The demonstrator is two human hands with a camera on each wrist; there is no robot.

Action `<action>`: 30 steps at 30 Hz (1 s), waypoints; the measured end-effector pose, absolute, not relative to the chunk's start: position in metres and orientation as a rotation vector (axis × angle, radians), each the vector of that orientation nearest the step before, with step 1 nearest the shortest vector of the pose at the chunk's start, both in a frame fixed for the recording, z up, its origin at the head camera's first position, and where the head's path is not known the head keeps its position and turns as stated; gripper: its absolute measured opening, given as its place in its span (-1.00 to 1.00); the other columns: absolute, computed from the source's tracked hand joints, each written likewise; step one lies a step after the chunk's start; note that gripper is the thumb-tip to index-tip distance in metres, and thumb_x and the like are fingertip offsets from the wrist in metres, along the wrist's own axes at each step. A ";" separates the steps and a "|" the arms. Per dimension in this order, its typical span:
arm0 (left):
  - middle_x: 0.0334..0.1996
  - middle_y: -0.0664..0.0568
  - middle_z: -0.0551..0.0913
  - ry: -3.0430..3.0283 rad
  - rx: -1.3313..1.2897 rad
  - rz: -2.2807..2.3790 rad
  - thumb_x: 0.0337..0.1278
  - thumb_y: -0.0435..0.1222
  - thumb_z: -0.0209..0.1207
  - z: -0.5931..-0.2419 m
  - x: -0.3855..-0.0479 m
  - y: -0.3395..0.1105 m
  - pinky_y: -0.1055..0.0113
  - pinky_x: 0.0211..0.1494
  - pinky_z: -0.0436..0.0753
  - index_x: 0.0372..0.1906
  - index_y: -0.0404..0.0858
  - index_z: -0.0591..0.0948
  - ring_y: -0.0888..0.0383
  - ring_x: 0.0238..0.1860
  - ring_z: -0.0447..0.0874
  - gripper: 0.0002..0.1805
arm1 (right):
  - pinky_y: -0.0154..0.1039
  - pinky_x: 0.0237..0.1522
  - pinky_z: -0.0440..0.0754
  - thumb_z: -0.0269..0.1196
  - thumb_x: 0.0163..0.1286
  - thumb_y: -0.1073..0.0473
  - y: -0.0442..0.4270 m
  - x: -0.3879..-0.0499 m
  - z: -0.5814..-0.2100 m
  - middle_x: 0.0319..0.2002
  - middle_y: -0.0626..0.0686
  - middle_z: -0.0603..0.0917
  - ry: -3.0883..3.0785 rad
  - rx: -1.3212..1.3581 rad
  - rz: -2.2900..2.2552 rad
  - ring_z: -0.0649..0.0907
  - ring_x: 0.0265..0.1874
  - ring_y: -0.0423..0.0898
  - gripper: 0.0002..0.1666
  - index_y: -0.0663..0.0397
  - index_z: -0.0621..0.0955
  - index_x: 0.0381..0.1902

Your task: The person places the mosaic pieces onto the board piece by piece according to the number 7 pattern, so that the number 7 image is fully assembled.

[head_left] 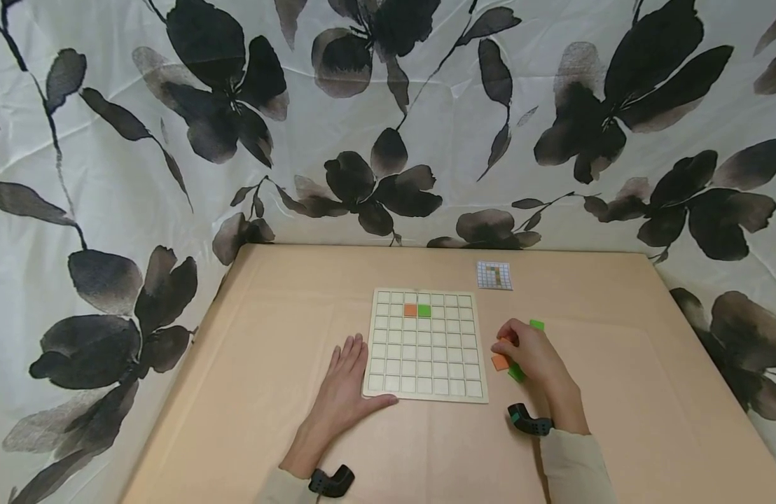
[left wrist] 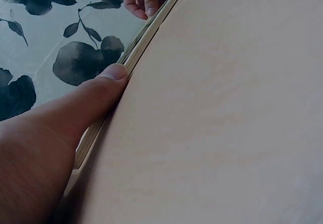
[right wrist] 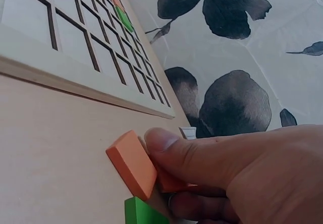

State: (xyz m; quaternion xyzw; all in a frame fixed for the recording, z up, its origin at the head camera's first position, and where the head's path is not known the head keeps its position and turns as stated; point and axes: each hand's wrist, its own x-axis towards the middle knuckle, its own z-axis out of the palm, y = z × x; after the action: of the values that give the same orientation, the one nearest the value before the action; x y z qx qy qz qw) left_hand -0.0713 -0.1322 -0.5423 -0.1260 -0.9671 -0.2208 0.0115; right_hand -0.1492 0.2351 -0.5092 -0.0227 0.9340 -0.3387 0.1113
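A pale grid board (head_left: 426, 401) lies on the table, holding one orange tile (head_left: 410, 310) and one green tile (head_left: 424, 311) side by side in an upper row. My left hand (head_left: 340, 399) rests at its lower left corner, fingers extended along the left side, thumb (left wrist: 115, 72) against the near edge. Right of the board, my right hand (head_left: 539, 360) pinches an orange tile (right wrist: 170, 181), partly hidden behind the thumb (right wrist: 164, 141). Next to those fingertips lie another orange tile (right wrist: 132, 164) and a green tile (right wrist: 144, 213). One more green tile (head_left: 536, 325) shows beyond the hand.
A small card (head_left: 494, 275) with a printed grid and a coloured pattern lies past the board's upper right corner. Floral cloth (head_left: 463, 140) hangs behind the wooden table (head_left: 287, 294). Each wrist wears a black device, the left one (head_left: 332, 481) and the right one (head_left: 529, 421).
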 end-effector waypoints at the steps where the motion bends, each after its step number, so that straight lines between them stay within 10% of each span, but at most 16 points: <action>1: 0.59 -0.24 0.05 -3.014 -0.395 -0.688 -0.13 0.45 0.24 -0.542 -0.071 -0.132 0.00 0.70 -0.07 0.53 -0.43 0.17 -0.11 0.64 -0.08 0.32 | -0.35 -0.40 0.56 0.40 0.30 0.10 0.235 -0.149 -0.509 -0.35 0.05 0.58 2.744 -0.059 -0.997 0.53 -0.37 -0.07 -0.67 0.14 0.56 -0.12; 30: 0.59 -0.23 0.05 -3.004 -0.393 -0.698 -0.15 0.47 0.24 -0.549 -0.072 -0.135 0.00 0.71 -0.08 0.52 -0.42 0.18 -0.10 0.64 -0.09 0.33 | -0.24 -0.18 0.64 0.27 0.45 0.12 0.200 -0.168 -0.510 -0.14 0.10 0.65 2.881 -0.166 -1.022 0.56 -0.23 -0.02 -0.62 0.14 0.57 0.15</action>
State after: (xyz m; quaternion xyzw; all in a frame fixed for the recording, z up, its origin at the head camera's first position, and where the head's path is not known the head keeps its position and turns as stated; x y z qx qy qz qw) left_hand -0.0721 -0.1350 -0.5490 -0.1263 -0.9661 -0.2245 0.0161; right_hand -0.1684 0.1998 -0.5104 -0.0541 0.9403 -0.3335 0.0403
